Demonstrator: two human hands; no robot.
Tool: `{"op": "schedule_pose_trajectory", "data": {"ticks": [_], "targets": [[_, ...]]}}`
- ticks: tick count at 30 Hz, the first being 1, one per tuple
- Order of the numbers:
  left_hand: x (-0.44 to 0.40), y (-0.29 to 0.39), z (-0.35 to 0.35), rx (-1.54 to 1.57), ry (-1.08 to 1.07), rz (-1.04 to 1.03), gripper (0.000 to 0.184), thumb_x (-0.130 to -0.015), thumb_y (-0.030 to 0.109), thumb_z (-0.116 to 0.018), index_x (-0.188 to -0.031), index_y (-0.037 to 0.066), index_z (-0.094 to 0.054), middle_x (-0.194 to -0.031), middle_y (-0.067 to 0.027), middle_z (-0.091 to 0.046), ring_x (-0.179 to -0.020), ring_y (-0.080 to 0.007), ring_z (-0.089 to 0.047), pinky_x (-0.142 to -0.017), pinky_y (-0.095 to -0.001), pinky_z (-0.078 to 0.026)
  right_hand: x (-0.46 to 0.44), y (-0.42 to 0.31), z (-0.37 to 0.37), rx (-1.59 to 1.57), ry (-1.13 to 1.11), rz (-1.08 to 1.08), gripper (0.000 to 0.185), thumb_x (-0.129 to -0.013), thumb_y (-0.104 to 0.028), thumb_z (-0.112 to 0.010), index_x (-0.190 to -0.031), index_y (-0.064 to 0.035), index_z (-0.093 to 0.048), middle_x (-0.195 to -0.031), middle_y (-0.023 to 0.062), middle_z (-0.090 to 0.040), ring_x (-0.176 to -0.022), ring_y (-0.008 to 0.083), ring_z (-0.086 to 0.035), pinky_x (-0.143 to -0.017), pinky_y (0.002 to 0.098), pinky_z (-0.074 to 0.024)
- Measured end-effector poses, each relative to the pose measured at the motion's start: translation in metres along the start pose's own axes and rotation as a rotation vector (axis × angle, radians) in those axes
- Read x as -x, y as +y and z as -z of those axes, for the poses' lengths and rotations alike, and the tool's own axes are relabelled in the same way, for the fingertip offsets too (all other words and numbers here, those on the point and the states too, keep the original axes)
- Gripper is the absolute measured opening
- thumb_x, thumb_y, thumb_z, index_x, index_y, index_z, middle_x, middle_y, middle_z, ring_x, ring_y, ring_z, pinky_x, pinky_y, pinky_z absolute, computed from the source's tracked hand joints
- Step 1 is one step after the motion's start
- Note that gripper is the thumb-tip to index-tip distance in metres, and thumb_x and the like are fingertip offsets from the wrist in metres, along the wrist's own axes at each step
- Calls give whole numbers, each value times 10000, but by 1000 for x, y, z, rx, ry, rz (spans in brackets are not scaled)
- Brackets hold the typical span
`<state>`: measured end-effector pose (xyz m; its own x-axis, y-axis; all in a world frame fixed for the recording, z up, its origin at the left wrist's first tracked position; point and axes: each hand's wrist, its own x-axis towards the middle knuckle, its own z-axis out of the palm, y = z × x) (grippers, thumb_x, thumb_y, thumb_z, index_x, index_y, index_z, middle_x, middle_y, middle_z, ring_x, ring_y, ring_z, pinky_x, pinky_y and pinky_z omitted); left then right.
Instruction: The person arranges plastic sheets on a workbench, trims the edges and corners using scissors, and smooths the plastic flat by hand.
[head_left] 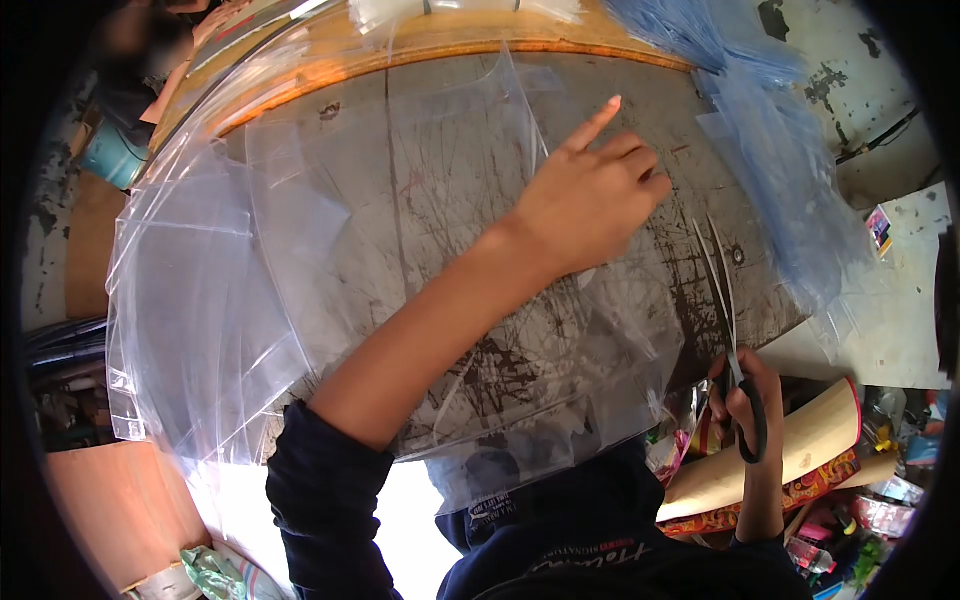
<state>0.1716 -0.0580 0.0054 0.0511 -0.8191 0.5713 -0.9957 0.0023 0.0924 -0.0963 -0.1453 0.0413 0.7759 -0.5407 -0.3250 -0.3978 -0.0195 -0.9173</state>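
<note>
A clear plastic sheet (450, 210) lies across the scratched grey tabletop and hangs over its near edge. My left hand (595, 200) reaches over the sheet at the upper middle, one finger stretched out and the others curled, with nothing visible in it. At the right edge of the table, my right hand (748, 395) holds scissors (725, 300) by their dark handles. Their blades point up and away from me, slightly apart, to the right of the sheet. Several more layers of clear plastic (200, 300) lie at the left.
Bluish plastic film (775, 180) is bunched along the right side of the table. A wooden strip (450, 50) borders the far edge. Rolled material (800, 440) and assorted scraps sit below at the right. A blue container (112, 155) stands at the far left.
</note>
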Motion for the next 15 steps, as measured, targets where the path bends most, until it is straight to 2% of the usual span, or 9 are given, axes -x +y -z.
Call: {"op": "schedule_pose_trajectory", "data": {"ticks": [1, 3, 5, 8, 12, 15], "targets": [[-1, 1, 3, -9, 1, -7, 262, -752, -28, -489, -960, 73, -610, -959, -67, -606, -1055, -209, -549, -1047, -438, -299, 1, 0, 0, -76, -19, 35, 400, -753, -301, -737, -923, -7, -526, -646, -6, -540, -481, 23, -463, -424, 177, -324], [-2, 1, 9, -153, -81, 154, 238, -756, -1, -523, -948, 109, -611, -999, -45, -581, -1105, -185, -512, -1097, -503, -179, 2, 2, 0, -74, -27, 33, 392, -750, -276, -739, -939, -7, -525, -643, -8, -538, -480, 26, -463, -432, 178, -330], [1, -12, 10, -88, -82, 146, 211, -767, 22, -538, -941, 120, -606, -992, -40, -577, -1101, -191, -512, -1089, -521, -184, 2, 2, 1, -76, -31, 34, 387, -747, -250, -742, -954, -8, -523, -640, -10, -535, -479, 29, -462, -440, 179, -335], [3, -27, 15, 50, -129, 170, 145, -789, 77, -567, -917, 137, -595, -988, -26, -572, -1096, -198, -512, -1081, -543, -188, 1, -7, 4, 116, 23, -30, 375, -722, -140, -751, -1000, -6, -537, -647, -9, -537, -518, 29, -463, -466, 181, -348], [5, -32, 13, 113, -157, 222, 73, -811, 131, -587, -880, 153, -573, -974, -4, -568, -1072, -197, -520, -1071, -549, -200, -14, -16, 5, 238, 94, 57, 382, -712, -113, -751, -1022, -29, -545, -643, -21, -538, -555, 39, -483, -487, 186, -358], [6, -34, 8, 139, -160, 182, 91, -807, 170, -619, -894, 169, -593, -951, 10, -566, -1037, -190, -532, -1057, -516, -222, -34, -22, 8, 494, 146, 149, 403, -725, -160, -744, -1043, -40, -527, -657, -30, -512, -586, 42, -454, -501, 207, -335]]}}
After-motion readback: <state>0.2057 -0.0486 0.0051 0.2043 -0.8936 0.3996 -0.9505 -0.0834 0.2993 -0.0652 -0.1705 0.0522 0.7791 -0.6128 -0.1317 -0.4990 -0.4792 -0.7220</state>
